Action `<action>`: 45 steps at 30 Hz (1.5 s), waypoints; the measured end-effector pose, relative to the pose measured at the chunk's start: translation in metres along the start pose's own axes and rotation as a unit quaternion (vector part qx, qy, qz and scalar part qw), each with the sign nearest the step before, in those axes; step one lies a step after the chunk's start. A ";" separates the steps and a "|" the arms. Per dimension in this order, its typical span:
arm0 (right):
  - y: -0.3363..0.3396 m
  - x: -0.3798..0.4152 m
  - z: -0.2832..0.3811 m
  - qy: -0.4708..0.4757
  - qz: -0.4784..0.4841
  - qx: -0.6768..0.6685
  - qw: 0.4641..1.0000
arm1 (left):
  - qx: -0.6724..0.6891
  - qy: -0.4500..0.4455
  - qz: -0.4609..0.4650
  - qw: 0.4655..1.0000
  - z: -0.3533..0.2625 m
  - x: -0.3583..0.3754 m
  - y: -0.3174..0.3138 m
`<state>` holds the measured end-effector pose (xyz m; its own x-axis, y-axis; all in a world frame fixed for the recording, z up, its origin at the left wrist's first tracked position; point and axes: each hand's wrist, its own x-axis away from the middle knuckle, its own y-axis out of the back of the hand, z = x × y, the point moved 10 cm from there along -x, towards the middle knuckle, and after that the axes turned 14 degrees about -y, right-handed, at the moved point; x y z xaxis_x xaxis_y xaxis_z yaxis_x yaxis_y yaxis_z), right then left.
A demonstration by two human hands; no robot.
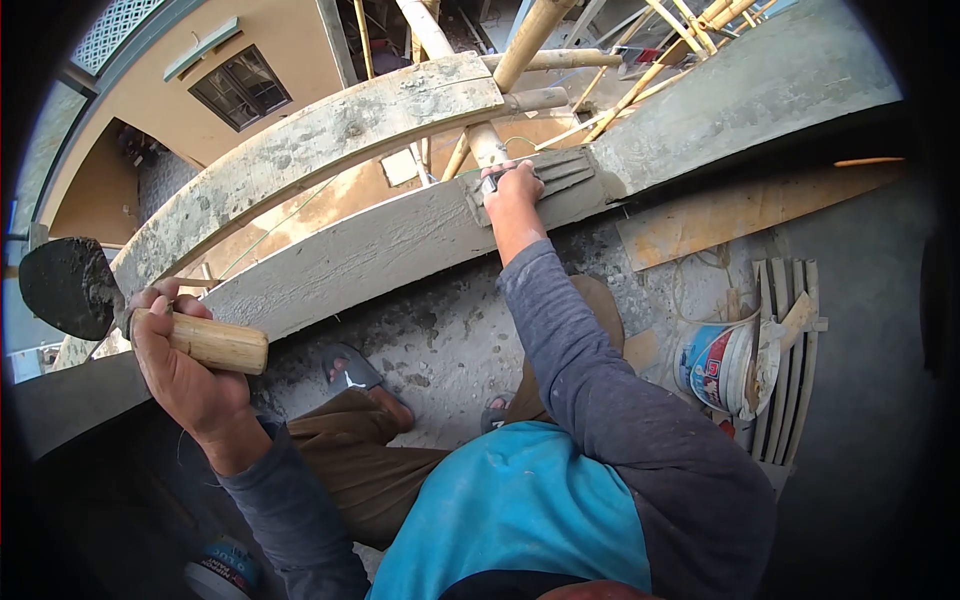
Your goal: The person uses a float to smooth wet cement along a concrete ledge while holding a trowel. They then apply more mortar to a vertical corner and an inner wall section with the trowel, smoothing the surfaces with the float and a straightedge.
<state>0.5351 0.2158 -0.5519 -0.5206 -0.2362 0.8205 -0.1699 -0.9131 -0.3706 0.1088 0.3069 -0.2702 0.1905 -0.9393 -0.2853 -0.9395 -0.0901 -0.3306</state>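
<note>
On the left, my left hand point(188, 375) is wrapped round the wooden handle point(225, 343) of a trowel, whose dark, mortar-smeared blade point(68, 287) points away to the left. My right hand point(514, 188) grips a flat plastering float point(570, 185), which lies against the top of a grey cement ledge point(350, 255). Left of the float the ledge surface is rough and streaked; to its right the cement point(740, 130) looks smoother. The underside of the float is hidden.
Beyond the ledge, a mortar-stained plank point(320, 130) and bamboo poles point(530, 40) cross over a drop. At right are a paint bucket point(715, 368), grey strips point(790, 350) and a wooden board point(740, 220). Another bucket point(225, 568) stands at lower left.
</note>
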 end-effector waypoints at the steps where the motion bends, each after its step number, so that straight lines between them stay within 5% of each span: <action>1: 0.004 0.003 -0.001 0.008 -0.002 0.001 1.000 | 0.005 0.004 0.003 1.000 0.001 0.000 0.000; 10: -0.003 -0.013 0.002 -0.002 0.026 -0.001 1.000 | 0.000 0.000 0.015 1.000 -0.001 0.001 -0.006; 16: 0.030 0.035 -0.019 0.014 -0.044 -0.027 0.999 | -0.001 0.010 -0.004 1.000 0.000 0.000 0.001; 28: 0.012 0.020 -0.002 0.031 0.037 0.025 0.999 | -0.003 0.002 0.002 1.000 0.001 0.001 0.000; 45: 0.006 0.010 -0.003 0.012 -0.070 0.046 0.996 | -0.003 0.015 -0.003 1.000 0.007 0.000 -0.004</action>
<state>0.5263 0.2089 -0.5478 -0.5172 -0.0963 0.8505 -0.1657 -0.9636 -0.2099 0.1144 0.3098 -0.2747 0.1871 -0.9481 -0.2573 -0.9403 -0.0970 -0.3263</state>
